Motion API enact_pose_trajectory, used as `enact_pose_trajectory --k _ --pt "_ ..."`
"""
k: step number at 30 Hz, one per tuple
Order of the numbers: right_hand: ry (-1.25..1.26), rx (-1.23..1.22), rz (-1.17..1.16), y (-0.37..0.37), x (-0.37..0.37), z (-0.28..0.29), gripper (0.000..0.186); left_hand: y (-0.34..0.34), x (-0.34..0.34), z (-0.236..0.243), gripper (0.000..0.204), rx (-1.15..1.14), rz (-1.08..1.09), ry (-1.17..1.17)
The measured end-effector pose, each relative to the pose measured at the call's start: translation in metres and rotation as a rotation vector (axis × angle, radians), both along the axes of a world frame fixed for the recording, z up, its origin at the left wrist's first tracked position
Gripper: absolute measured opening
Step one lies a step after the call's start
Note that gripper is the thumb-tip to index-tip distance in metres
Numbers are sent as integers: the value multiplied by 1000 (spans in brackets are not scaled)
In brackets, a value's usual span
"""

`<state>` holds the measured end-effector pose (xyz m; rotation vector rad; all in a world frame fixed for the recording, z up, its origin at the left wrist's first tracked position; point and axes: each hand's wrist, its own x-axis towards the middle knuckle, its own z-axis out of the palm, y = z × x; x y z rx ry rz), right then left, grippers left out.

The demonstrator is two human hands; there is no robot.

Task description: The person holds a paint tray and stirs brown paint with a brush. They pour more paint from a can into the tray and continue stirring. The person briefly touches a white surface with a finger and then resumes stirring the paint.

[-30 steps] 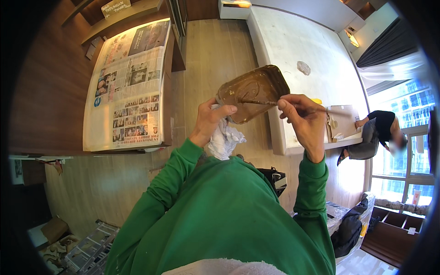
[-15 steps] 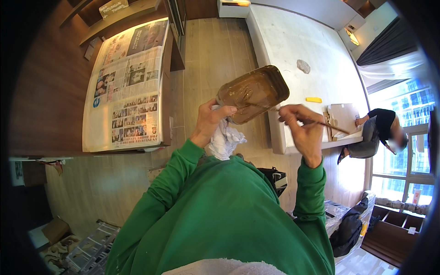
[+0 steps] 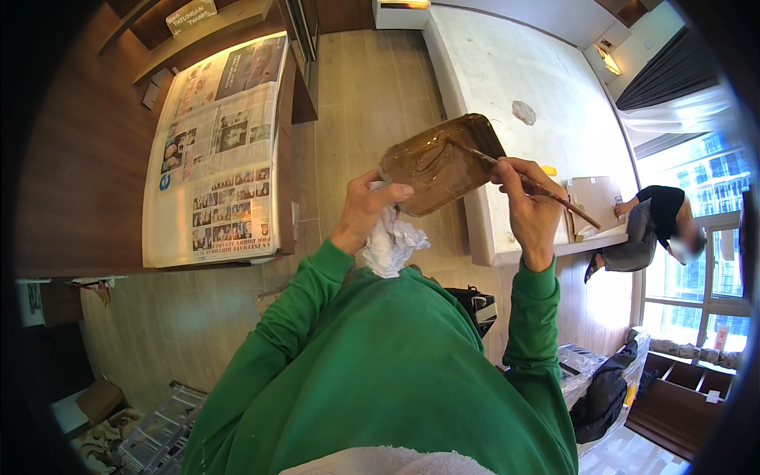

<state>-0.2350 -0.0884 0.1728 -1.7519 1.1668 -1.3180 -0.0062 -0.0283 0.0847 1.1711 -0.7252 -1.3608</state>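
My left hand [image 3: 366,207] is closed on the near left corner of a squarish plastic container [image 3: 435,182] smeared with glossy brown liquid, along with a crumpled white cloth or paper [image 3: 396,245] that hangs beneath it. Between the fingers of my right hand [image 3: 529,207] is a thin wooden brush or stick [image 3: 574,211], slanting down to the right, its upper tip inside the container, in the brown liquid.
A low bed [image 3: 142,261] or board at left bears newspaper [image 3: 218,150]. A white mattress platform [image 3: 514,63] holds cardboard [image 3: 594,198] at right, where a crouching person [image 3: 641,253] touches it. A dark bag [image 3: 471,309], wrapped items [image 3: 602,388] and a ladder [image 3: 158,427] lie lower down.
The tip of the brush has moved up within the container, so the handle slants more steeply. My right hand has shifted slightly; my left hand and the container are nearly still.
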Motion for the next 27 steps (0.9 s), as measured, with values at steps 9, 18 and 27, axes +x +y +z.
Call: enact_pose_trajectory --k 9,18,27 --pt "126 26 -30 5 4 -4 12 -2 3 -2 45 10 50 53" --pt "272 -60 239 12 7 -8 9 -7 7 -11 46 -14 82 57" --pt "274 -137 249 12 20 -12 9 -11 8 -9 46 -6 36 48"
